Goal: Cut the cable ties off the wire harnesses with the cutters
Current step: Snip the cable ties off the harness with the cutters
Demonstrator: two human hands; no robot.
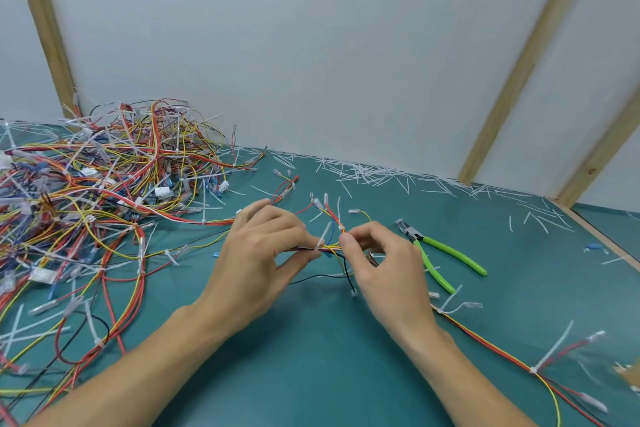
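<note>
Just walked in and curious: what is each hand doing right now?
Left hand: fingers pinch the wire bundle.
Right hand: fingers pinch the same wire bundle, near a cable tie.
Cutters: lying on the table, untouched.

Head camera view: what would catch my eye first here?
The big tangle of coloured wire harnesses heaped at the left of the green table. At centre, the left hand and right hand pinch one small harness, while the green-handled cutters lie just right, untouched.
</note>
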